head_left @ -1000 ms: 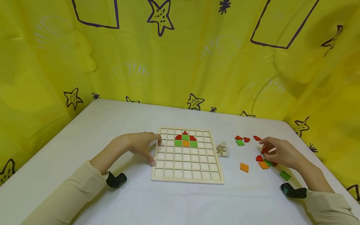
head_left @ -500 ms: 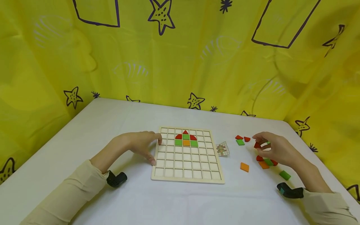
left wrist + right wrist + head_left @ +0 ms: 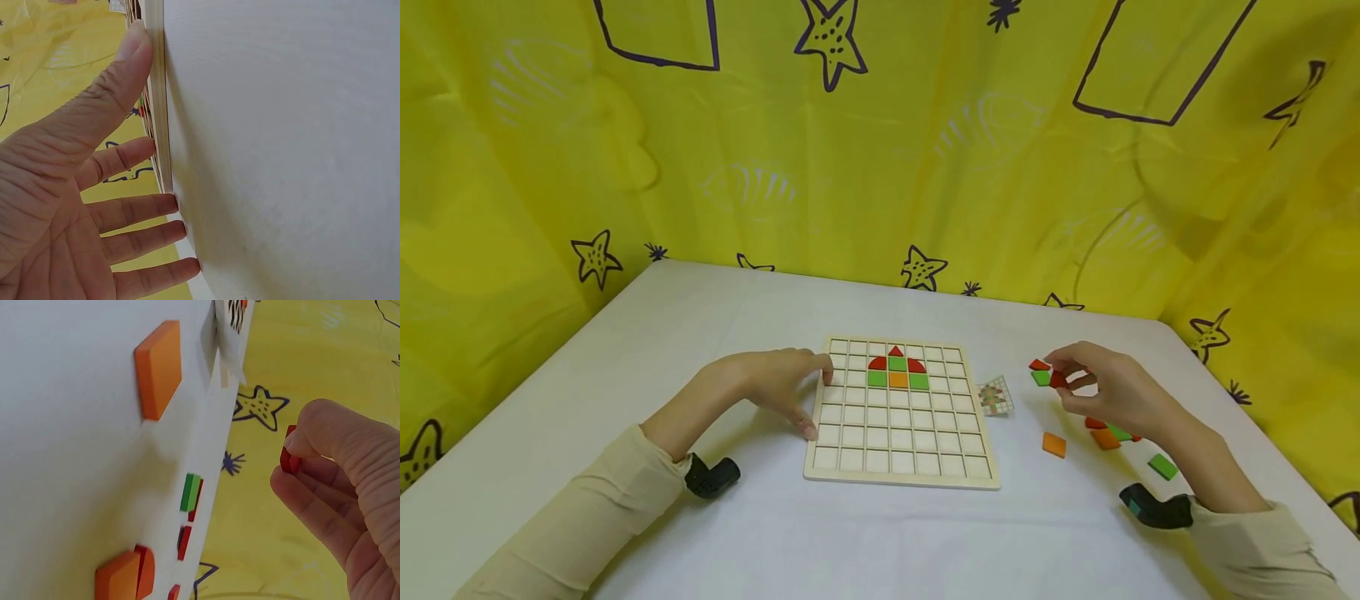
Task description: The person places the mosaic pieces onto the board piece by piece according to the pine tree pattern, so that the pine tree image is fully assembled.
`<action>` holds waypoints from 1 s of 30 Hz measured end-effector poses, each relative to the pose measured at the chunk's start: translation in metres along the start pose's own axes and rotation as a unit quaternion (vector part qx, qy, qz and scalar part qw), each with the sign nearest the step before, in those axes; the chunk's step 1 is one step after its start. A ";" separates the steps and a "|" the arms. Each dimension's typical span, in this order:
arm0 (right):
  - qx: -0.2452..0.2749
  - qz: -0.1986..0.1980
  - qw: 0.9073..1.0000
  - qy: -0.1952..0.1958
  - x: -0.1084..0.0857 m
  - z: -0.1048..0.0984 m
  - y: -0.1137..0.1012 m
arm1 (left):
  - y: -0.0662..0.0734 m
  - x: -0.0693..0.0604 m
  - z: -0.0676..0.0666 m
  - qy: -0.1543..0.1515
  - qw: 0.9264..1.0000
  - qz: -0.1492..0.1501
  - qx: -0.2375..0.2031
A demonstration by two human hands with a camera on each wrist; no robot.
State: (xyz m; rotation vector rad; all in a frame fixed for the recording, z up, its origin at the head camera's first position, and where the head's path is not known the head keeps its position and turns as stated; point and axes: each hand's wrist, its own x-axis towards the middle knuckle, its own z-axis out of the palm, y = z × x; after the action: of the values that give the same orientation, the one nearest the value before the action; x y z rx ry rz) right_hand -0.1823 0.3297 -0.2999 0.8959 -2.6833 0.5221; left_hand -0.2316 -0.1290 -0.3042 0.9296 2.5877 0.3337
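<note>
Pinching a red tile [image 3: 1058, 380], the right grip [image 3: 1111, 387] hovers; the splayed left grip [image 3: 773, 382] touches a gridded wooden board [image 3: 900, 418].

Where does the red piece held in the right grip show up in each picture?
Head: the red piece is right of centre, a little below mid-height, held by the right grip.
Left wrist: not in it.
Right wrist: the red piece is right of centre, near mid-height.
Shared landmark: the yellow curtain, across the top in head, left in left wrist, right in right wrist.
</note>
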 end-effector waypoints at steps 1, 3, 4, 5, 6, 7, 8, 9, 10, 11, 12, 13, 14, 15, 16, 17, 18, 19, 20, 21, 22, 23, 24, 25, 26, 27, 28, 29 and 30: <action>0.002 -0.007 1.000 0.002 0.002 0.001 -0.002 | 0.000 0.000 0.000 0.000 1.000 0.000 0.001; 0.002 -0.026 1.000 0.007 0.006 0.002 -0.004 | 0.000 0.000 -0.001 -0.001 1.000 0.000 0.001; 0.002 -0.035 0.999 0.009 0.008 0.003 -0.006 | 0.001 0.000 -0.001 -0.001 1.000 0.001 0.001; 0.001 -0.044 0.999 0.011 0.010 0.004 -0.007 | 0.001 -0.001 -0.001 -0.001 1.000 0.001 0.000; -0.001 -0.049 0.999 0.012 0.012 0.004 -0.009 | 0.001 -0.001 -0.002 -0.001 1.000 0.001 -0.001; -0.001 -0.053 0.999 0.012 0.014 0.005 -0.011 | 0.001 -0.001 -0.002 -0.001 1.000 0.000 -0.002; -0.002 -0.056 0.998 0.012 0.016 0.005 -0.012 | 0.001 -0.001 -0.002 -0.001 1.000 0.000 -0.003; -0.001 -0.057 0.998 0.011 0.018 0.006 -0.014 | 0.001 -0.001 -0.002 -0.001 1.000 -0.002 -0.004; 0.000 -0.057 0.998 0.009 0.020 0.007 -0.015 | 0.001 -0.002 -0.002 -0.001 1.000 -0.003 -0.005; 0.000 -0.058 0.998 0.007 0.022 0.007 -0.017 | 0.001 -0.002 -0.002 -0.001 1.000 -0.005 -0.006; 0.001 -0.058 0.998 0.005 0.024 0.008 -0.018 | 0.001 -0.002 -0.002 -0.002 1.000 -0.007 -0.006; 0.003 -0.060 0.998 0.004 0.026 0.009 -0.019 | 0.001 -0.002 -0.002 -0.003 1.000 -0.008 -0.007; 0.002 -0.061 0.998 0.002 0.028 0.010 -0.020 | 0.001 -0.002 -0.002 -0.003 1.000 -0.008 -0.008; 0.003 -0.062 0.998 0.000 0.030 0.011 -0.022 | 0.001 -0.001 -0.002 -0.003 1.000 -0.007 -0.008; 0.005 -0.063 0.998 -0.003 0.032 0.012 -0.023 | 0.001 -0.001 -0.002 -0.003 1.000 -0.006 -0.008; 0.010 -0.064 0.998 -0.006 0.035 0.013 -0.024 | 0.001 -0.001 -0.002 -0.004 1.000 -0.005 -0.008; 0.014 -0.064 0.998 -0.010 0.037 0.014 -0.026 | 0.001 -0.001 -0.002 -0.003 1.000 -0.004 -0.007; 0.018 -0.064 0.998 -0.014 0.039 0.015 -0.028 | 0.002 0.000 -0.002 -0.003 1.000 -0.003 -0.007; 0.023 -0.064 0.998 -0.018 0.042 0.016 -0.030 | 0.002 0.000 -0.002 -0.004 1.000 -0.002 -0.007; 0.029 -0.065 0.997 -0.022 0.044 0.017 -0.032 | 0.002 0.000 -0.002 -0.004 1.000 -0.002 -0.007; 0.036 -0.066 0.997 -0.027 0.047 0.019 -0.034 | 0.002 0.000 -0.002 -0.004 1.000 -0.003 -0.008; 0.042 -0.066 0.996 -0.032 0.049 0.020 -0.036 | 0.002 0.000 -0.002 -0.004 1.000 -0.004 -0.008; 0.047 -0.063 0.996 -0.037 0.052 0.022 -0.038 | 0.002 0.000 -0.002 -0.004 1.000 -0.005 -0.008; 0.050 -0.059 0.996 -0.043 0.054 0.023 -0.040 | 0.002 0.000 -0.002 -0.004 1.000 -0.006 -0.010; 0.054 -0.053 0.996 -0.051 0.057 0.025 -0.042 | 0.003 -0.001 -0.002 -0.005 1.000 -0.007 -0.011; 0.056 -0.045 0.996 -0.060 0.059 0.026 -0.044 | 0.003 -0.001 -0.002 -0.005 1.000 -0.008 -0.012; 0.058 -0.038 0.995 -0.067 0.061 0.028 -0.046 | 0.002 -0.001 -0.002 -0.005 1.000 -0.009 -0.012; 0.059 -0.034 0.995 -0.074 0.063 0.030 -0.048 | 0.002 -0.001 -0.002 -0.006 1.000 -0.010 -0.012; 0.058 -0.031 0.995 -0.080 0.066 0.032 -0.049 | 0.002 -0.001 -0.001 -0.006 1.000 -0.012 -0.013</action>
State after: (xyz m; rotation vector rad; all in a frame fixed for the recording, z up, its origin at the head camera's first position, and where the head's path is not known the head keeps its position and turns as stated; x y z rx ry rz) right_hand -0.2071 0.2454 -0.2930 1.0935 -2.7809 0.6215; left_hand -0.2299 -0.1281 -0.3018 0.8886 2.5745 0.3546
